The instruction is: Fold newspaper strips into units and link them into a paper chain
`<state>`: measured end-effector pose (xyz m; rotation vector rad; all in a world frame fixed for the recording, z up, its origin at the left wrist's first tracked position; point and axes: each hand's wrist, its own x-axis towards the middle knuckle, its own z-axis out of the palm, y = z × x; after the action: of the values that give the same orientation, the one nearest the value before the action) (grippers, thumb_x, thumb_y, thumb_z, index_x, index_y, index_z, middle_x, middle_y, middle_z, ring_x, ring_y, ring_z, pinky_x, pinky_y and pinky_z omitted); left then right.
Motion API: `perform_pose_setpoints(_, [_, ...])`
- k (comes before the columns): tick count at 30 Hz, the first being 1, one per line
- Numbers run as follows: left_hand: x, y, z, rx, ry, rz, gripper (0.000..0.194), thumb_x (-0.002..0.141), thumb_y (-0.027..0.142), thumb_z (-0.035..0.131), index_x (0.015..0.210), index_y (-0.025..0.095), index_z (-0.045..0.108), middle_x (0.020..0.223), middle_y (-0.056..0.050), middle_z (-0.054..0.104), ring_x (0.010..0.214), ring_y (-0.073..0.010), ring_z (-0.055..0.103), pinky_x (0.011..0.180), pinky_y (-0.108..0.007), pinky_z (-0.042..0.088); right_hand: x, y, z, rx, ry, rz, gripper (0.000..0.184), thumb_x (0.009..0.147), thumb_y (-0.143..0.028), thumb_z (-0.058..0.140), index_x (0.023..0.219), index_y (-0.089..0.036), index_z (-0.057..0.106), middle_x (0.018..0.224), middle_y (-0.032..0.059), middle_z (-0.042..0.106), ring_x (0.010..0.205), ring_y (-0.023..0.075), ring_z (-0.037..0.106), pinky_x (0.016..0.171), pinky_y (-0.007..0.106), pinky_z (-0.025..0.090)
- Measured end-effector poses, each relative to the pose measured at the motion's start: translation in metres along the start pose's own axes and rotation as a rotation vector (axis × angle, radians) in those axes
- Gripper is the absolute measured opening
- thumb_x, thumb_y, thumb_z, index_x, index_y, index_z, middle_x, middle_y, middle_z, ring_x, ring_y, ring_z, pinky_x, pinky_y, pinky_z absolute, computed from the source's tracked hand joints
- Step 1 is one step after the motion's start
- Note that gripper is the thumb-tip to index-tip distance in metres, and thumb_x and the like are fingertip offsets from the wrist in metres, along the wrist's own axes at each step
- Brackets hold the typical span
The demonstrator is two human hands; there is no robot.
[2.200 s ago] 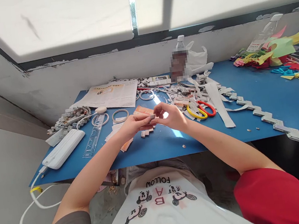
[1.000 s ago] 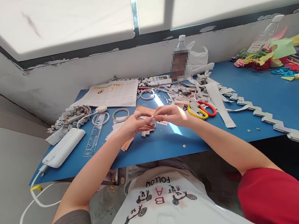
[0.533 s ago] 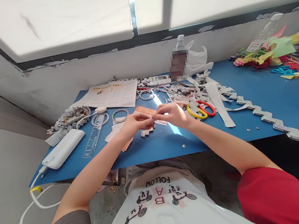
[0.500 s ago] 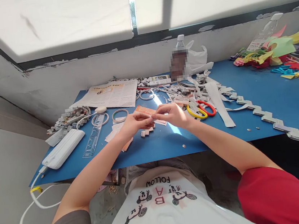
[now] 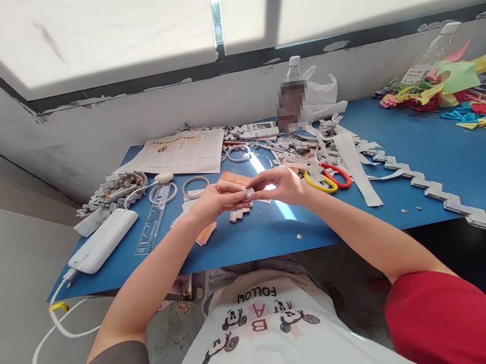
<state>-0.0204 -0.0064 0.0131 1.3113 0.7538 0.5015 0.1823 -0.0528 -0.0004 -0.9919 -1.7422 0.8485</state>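
Observation:
Above the blue table, my left hand [image 5: 221, 199] and my right hand [image 5: 279, 186] meet at their fingertips. Between them is a small folded piece of paper [image 5: 249, 193], pinched by the thumb and fingers of both hands. Several folded paper pieces [image 5: 239, 214] lie on the table just below. An orange printed sheet [image 5: 232, 178] shows behind my hands, partly covered by them. Cut paper strips [image 5: 206, 234] lie under my left wrist. Yellow-and-red-handled scissors [image 5: 327, 177] rest to the right of my right hand.
On the left are a clear ruler [image 5: 154, 219], tape rolls [image 5: 195, 186] and a white power bank [image 5: 103, 241]. A newspaper [image 5: 181, 153], a paper scrap heap [image 5: 296, 149] and a bottle [image 5: 294, 75] stand behind. A folded-paper chain [image 5: 434, 191] reaches the right front edge.
My fingers have shifted slightly around the folded paper, and more of it shows between the fingertips. My right fingers are more arched. The things on the table have stayed put.

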Motion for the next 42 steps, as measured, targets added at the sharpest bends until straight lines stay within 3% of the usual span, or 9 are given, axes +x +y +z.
perform_pose_setpoints(8, [-0.005,0.001,0.001,0.098,0.012,0.043,0.036,0.066,0.039,0.082,0.090,0.015,0.073,0.084,-0.009,0.076,0.080,-0.0205,0.072,0.086,-0.038,0.057,-0.001,0.001,0.000,-0.018,-0.007,-0.039,0.031,0.069,-0.041,0.078,0.087,-0.016,0.073,0.075,0.0054,0.073,0.067,0.0173,0.068,0.068,0.033,0.058])
perform_pose_setpoints(13, [-0.007,0.002,0.007,0.259,-0.007,0.049,0.038,0.076,0.050,0.070,0.084,0.014,0.072,0.082,-0.011,0.074,0.079,-0.0207,0.070,0.070,-0.031,0.057,0.001,0.006,0.001,-0.117,0.011,-0.100,0.025,0.070,-0.037,0.076,0.086,-0.018,0.072,0.072,0.0035,0.072,0.063,0.0156,0.066,0.065,0.031,0.058])
perform_pose_setpoints(20, [-0.009,-0.001,0.011,0.486,0.084,0.234,0.033,0.082,0.048,0.062,0.077,0.015,0.070,0.066,-0.005,0.069,0.060,-0.0138,0.061,0.055,-0.023,0.049,0.002,0.009,0.007,0.084,-0.072,0.146,0.035,0.072,-0.043,0.075,0.092,-0.015,0.069,0.071,0.0034,0.071,0.065,0.0158,0.065,0.064,0.031,0.056])
perform_pose_setpoints(24, [-0.008,-0.001,0.011,0.498,0.060,0.238,0.034,0.082,0.047,0.062,0.076,0.015,0.071,0.069,-0.007,0.070,0.063,-0.0151,0.063,0.055,-0.023,0.049,0.003,0.006,0.008,0.202,-0.052,0.204,0.033,0.066,-0.043,0.079,0.080,-0.014,0.069,0.064,0.0034,0.069,0.060,0.0150,0.064,0.061,0.031,0.055])
perform_pose_setpoints(30, [-0.004,-0.005,0.009,0.497,0.073,0.243,0.036,0.080,0.050,0.063,0.079,0.015,0.071,0.071,-0.007,0.071,0.065,-0.0161,0.064,0.056,-0.024,0.050,0.007,0.003,0.003,0.220,-0.077,0.354,0.035,0.061,-0.038,0.084,0.081,-0.013,0.069,0.063,0.0038,0.070,0.060,0.0158,0.066,0.059,0.028,0.055])
perform_pose_setpoints(36, [-0.005,-0.006,0.007,0.546,0.108,0.239,0.033,0.080,0.047,0.065,0.078,0.015,0.070,0.073,-0.007,0.072,0.066,-0.0161,0.065,0.057,-0.024,0.049,0.009,0.014,0.002,0.255,-0.137,0.348,0.029,0.065,-0.035,0.080,0.080,-0.015,0.067,0.066,0.0019,0.070,0.062,0.0144,0.065,0.057,0.026,0.053])
perform_pose_setpoints(42, [-0.006,0.000,0.011,0.518,0.087,0.207,0.032,0.080,0.047,0.065,0.073,0.016,0.068,0.071,-0.007,0.072,0.066,-0.0162,0.066,0.053,-0.023,0.049,0.007,0.006,0.002,0.141,-0.092,0.327,0.026,0.065,-0.037,0.079,0.071,-0.016,0.064,0.062,0.0007,0.067,0.059,0.0127,0.062,0.057,0.026,0.050])
